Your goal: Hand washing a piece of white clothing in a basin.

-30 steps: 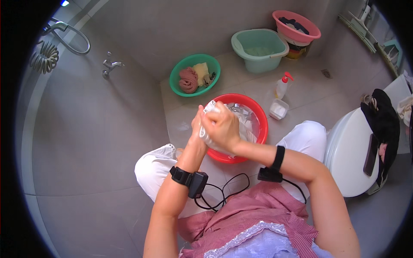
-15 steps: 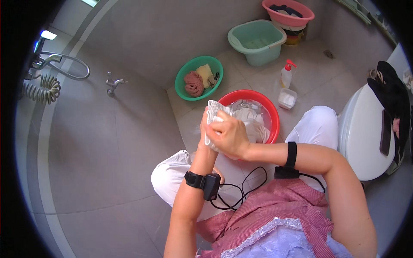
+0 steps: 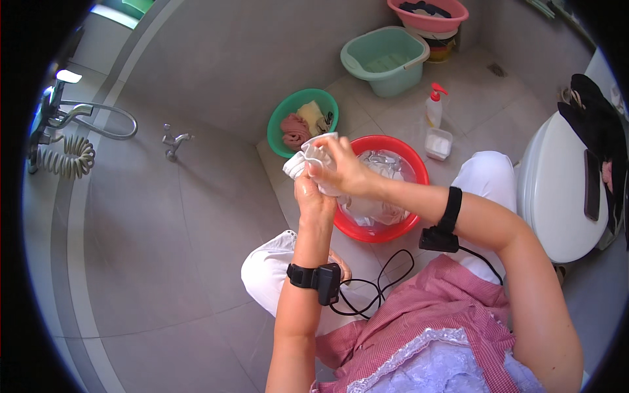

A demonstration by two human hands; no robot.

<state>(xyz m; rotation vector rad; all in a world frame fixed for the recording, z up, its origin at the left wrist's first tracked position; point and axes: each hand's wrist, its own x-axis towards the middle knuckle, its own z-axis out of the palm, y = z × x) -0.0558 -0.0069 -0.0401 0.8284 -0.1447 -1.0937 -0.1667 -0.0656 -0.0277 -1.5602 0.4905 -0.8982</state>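
Note:
A white cloth [image 3: 296, 164], partly ribbed and bunched up, is in both my hands left of the red basin. My left hand [image 3: 313, 195] is closed around its lower part, the fingers mostly hidden by the fabric. From the right, my right hand [image 3: 346, 169] pinches the upper part between thumb and fingers. Beside and partly under my right forearm stands the red basin [image 3: 421, 164], with water and white laundry [image 3: 377, 208] in it. I cannot make out what kind of garment the cloth is.
Behind the basin are a green basin [image 3: 274, 142] with folded cloths, a teal tub [image 3: 396, 80], a pump bottle [image 3: 434, 110] and a small white container [image 3: 438, 144]. A toilet [image 3: 557, 196] stands right, a wall tap [image 3: 173, 139] left. A black cable [image 3: 367, 283] loops between my knees.
My hands and the white cloth have shifted slightly left and up relative to the basin. My right hand has loosened from a fist to a pinch, and more of the basin's laundry shows.

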